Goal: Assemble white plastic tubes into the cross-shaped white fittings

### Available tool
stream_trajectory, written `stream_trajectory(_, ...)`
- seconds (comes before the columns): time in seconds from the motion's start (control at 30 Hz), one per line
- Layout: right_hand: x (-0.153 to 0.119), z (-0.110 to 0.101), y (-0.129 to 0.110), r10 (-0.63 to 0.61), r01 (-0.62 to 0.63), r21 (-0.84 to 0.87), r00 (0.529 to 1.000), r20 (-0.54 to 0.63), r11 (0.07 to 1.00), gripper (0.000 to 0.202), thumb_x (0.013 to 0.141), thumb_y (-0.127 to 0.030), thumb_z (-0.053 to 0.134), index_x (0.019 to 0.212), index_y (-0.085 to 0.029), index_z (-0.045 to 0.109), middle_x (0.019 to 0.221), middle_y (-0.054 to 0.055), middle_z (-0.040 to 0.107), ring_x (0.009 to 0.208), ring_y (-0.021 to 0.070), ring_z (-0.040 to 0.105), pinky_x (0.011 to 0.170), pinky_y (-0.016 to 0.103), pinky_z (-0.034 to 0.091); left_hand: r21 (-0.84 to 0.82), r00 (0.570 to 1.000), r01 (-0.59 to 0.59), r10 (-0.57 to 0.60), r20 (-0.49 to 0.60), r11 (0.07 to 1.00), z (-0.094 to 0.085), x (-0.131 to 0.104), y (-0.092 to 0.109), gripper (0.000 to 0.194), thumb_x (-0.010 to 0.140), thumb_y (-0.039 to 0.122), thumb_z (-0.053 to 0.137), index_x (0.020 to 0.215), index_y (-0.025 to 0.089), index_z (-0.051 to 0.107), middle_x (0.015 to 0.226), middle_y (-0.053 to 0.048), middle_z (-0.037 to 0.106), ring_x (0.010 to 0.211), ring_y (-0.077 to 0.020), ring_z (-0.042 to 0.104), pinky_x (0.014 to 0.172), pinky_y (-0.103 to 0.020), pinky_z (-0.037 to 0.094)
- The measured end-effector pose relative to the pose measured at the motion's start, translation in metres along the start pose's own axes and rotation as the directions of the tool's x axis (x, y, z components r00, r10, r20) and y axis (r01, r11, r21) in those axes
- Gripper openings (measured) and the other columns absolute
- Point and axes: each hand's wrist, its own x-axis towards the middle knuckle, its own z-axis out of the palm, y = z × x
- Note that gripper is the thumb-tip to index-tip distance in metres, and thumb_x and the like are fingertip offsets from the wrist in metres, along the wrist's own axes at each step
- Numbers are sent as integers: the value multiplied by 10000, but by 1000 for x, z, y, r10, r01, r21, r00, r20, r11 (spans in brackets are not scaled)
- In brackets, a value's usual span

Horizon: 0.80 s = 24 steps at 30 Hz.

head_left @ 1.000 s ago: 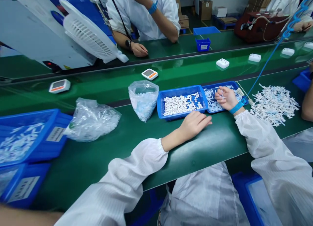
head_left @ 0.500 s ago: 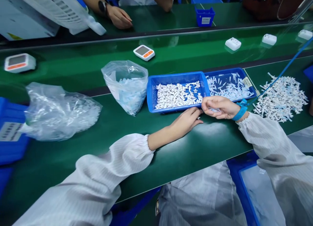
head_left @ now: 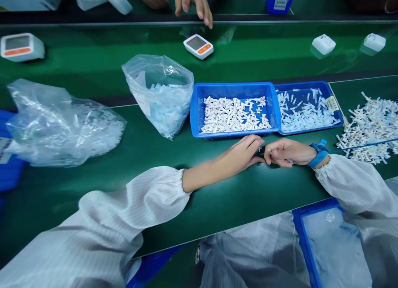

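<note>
Left fingers bent (grip unclear), right fingers hold a strip near 2 trays.

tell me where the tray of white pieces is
In the head view, the tray of white pieces sits right of centre, between the open plastic bag and the tray of light-blue strips, beyond the left hand.

Green bench, clear bags, blue trays, heaped pale pieces
</note>
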Motion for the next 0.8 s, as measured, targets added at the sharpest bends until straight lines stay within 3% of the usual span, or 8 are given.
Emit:
stream_trajectory(0.2, 1, 4, 3, 25, 1, 291, 996, -86, 957, 470, 830, -623, 638, 790, -176, 501, 403, -131, 346, 331, 26, 150, 305, 130, 179, 115, 996, 71, -77, 52, 991, 5, -1, -2, 260, 1016, 304, 393, 935, 131, 570, 922, -75, 582, 871, -183, 562, 770, -296, 509)
stream_trajectory(0.37, 3, 8, -1, 93, 8, 441, 974, -207, 898, 451, 862, -597, 615, 748, -193, 452, 398, -130, 319, 321, 30, 112, 259, 101, 189, 102, 998, 14, -20, 60, 995, 2, -1, -1, 277, 1022, 267, 368, 949, 127, 596, 924, -81, 584, 845, -169, 537, 756, -279, 476)
stream_trajectory(0.57, 5, 11, 2, 87, -61, 547, 996, -21, 835, 428, 953, -558, 477, 743, -188, 435, 515, -66, 516, 284, 28, 226, 226, 108, 211, 152, 998, -41, 35, 43, 988, 0, -1, 1, 281, 1025, 272, 358, 985, 129, 595, 956, -83, 647, 842, -166, 571, 802, -284, 486)
stream_trajectory(0.67, 3, 10, 3, 93, -72, 579, 996, -7, 812, 350, 976, -418, 471, 730, -168, 468, 541, -37, 537, 309, 30, 241, 234, 105, 206, 147, 998, -56, 50, 44, 988, 0, -2, 1, 268, 1026, 256, 350, 1053, 136, 588, 1016, -91, 683, 907, -175, 600, 827, -300, 497)
stream_trajectory(0.8, 0, 7, 0, 129, -94, 595, 992, -16, 799, 260, 913, -281, 488, 702, -134, 528, 550, -19, 510, 345, 28, 240, 251, 109, 182, 183, 997, -68, 60, 48, 981, -1, -2, 1, 274, 1018, 228, 346, 1126, 140, 582, 1041, -101, 685, 931, -180, 618, 828, -309, 497)
